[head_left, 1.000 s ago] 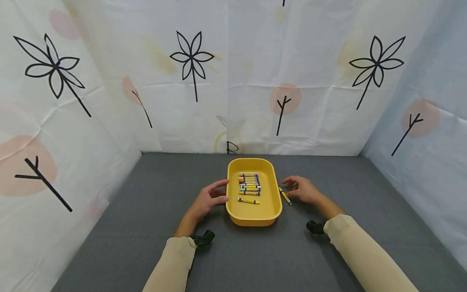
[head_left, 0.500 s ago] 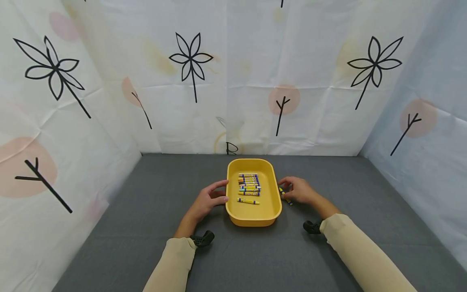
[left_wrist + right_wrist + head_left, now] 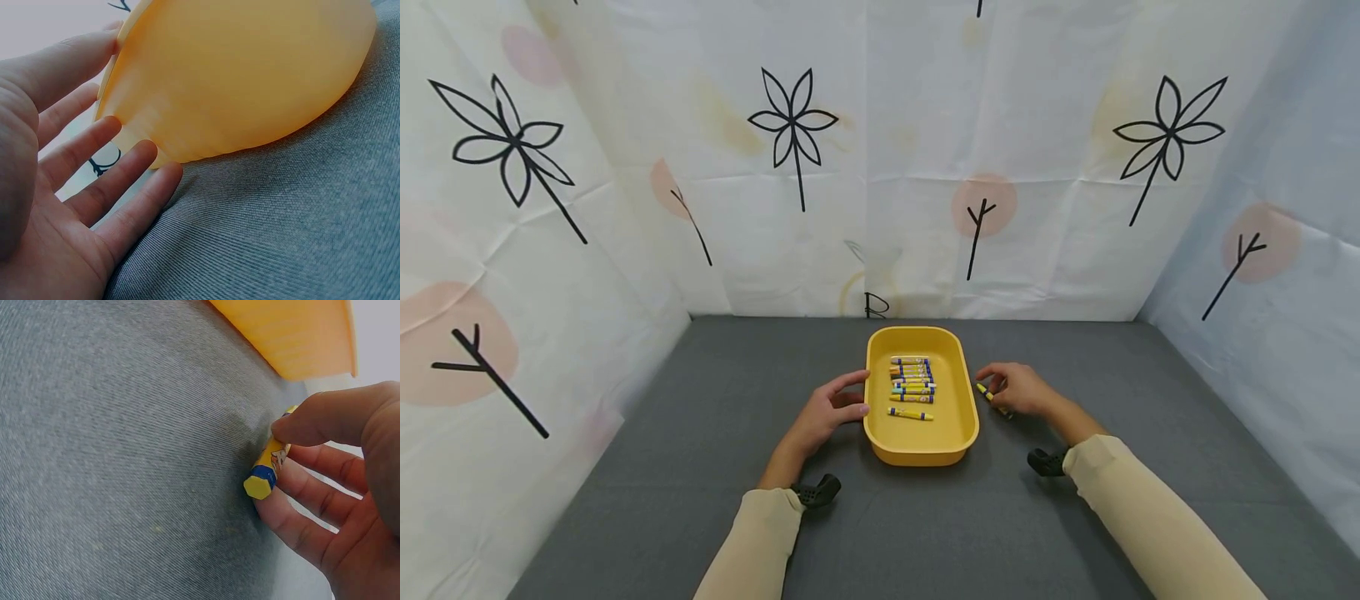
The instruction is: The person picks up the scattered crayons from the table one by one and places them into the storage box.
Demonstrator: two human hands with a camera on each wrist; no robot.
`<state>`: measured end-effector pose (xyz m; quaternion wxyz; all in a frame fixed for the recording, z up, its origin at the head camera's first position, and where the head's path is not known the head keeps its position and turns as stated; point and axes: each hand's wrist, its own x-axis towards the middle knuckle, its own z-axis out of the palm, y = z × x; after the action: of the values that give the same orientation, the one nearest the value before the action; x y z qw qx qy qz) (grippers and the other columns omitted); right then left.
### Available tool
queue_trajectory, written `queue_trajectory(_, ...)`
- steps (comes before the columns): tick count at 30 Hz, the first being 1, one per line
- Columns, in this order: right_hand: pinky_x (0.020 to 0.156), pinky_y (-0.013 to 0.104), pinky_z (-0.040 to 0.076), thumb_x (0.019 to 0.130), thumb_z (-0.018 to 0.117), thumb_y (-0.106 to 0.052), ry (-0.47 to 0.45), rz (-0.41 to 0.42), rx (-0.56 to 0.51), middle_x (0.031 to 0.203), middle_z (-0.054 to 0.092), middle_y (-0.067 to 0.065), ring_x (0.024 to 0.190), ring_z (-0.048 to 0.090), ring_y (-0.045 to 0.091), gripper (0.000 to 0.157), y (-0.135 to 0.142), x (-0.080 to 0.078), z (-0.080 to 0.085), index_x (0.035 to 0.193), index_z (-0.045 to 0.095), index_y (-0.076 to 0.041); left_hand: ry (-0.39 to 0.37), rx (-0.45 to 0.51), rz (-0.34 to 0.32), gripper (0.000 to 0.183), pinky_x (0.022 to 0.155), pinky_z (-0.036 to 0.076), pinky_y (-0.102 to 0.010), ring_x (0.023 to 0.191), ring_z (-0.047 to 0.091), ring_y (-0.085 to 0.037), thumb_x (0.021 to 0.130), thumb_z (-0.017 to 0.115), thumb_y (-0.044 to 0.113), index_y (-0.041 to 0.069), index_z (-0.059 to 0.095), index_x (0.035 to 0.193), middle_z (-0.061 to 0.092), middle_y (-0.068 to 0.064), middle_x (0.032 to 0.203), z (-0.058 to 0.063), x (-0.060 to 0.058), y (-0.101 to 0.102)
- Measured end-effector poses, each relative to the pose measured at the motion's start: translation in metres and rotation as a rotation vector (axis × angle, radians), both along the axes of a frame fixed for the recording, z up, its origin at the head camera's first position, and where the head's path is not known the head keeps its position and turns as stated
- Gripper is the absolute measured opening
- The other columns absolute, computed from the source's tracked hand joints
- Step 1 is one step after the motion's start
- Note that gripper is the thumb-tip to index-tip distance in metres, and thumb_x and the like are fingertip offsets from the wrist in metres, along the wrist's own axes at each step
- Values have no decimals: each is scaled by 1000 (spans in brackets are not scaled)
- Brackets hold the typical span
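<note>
A yellow crayon (image 3: 270,464) with blue bands is pinched between the thumb and fingers of my right hand (image 3: 1021,390), just right of the tray; in the right wrist view it is at or close to the cloth. My left hand (image 3: 822,417) touches the left side of the yellow tray (image 3: 921,446) with extended fingers, the thumb at its rim in the left wrist view. Inside the tray, several crayons (image 3: 913,380) lie side by side in a row. A single yellow crayon (image 3: 911,413) lies a little nearer to me, apart from that row.
Grey cloth (image 3: 910,533) covers the table under the tray and both arms. White fabric walls (image 3: 910,150) with drawn plants enclose the back and sides. A dark wrist device (image 3: 1047,462) sits below my right wrist, another (image 3: 817,491) below my left.
My right hand has closed on the crayon beside the tray, then shifted slightly right with it, away from the tray's side. The left hand and the tray stay in place.
</note>
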<state>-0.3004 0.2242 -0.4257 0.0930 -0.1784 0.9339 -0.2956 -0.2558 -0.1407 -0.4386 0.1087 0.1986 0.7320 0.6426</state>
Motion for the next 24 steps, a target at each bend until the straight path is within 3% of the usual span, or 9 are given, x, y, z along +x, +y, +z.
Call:
queue_trajectory(10,60,34,54,86,64,5,46,-16,-125,96,62,13,72,60,21,35,7,-2,13,121,62,4,2,5,-5,60,95,48,-39,122,50,-40,93,66,8,0,40,146,40,-20,148,-2,-1,0)
queue_trajectory(24,69,38,54,90,60,3,168,-33,-114,104,62,15,88,61,28,32,-5,-11,43,122,62,1,4,10,-11,59,94,49,-39,123,49,-42,93,65,6,-1,39,147,39,-22,148,-1,0,0)
